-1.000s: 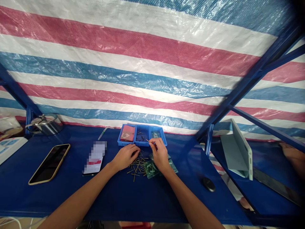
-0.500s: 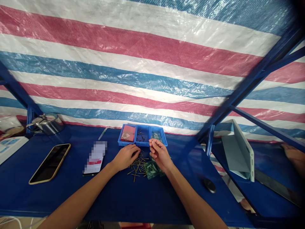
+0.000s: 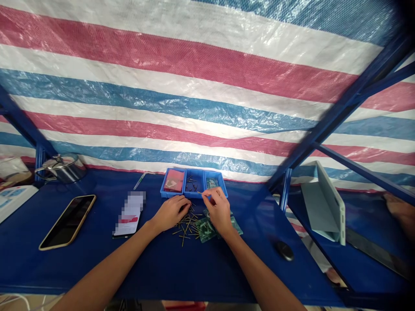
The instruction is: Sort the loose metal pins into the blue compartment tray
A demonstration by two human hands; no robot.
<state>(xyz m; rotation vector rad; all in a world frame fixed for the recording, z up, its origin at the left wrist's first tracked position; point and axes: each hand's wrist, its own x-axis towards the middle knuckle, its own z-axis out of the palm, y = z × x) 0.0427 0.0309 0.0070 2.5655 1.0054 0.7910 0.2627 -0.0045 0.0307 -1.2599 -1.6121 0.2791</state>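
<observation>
My left hand (image 3: 171,213) rests at the left edge of a pile of thin brass-coloured rods (image 3: 187,228), which look like drill bits. Its fingers are curled together, and whatever is in them is hidden. Between thumb and forefinger my right hand (image 3: 219,211) pinches one thin brass-coloured rod (image 3: 199,193), held roughly level at the front of the blue tray (image 3: 165,194). Small green plastic packets (image 3: 205,230) lie under and beside the right hand. Of the tray's three compartments, the left holds a reddish packet (image 3: 174,180), the middle several dark rods (image 3: 192,185), the right greenish packets (image 3: 212,183).
To the left lie a phone with a lit screen (image 3: 131,214), a phone with a dark screen (image 3: 68,222) and a metal pot (image 3: 65,168). A black mouse-like object (image 3: 284,250) and a propped tablet (image 3: 327,203) are at right. Another person's hand (image 3: 400,211) shows at far right.
My right hand has turned palm-down, and the rod in its fingers has tipped from upright to nearly level, pointing left. My left hand has stayed in place.
</observation>
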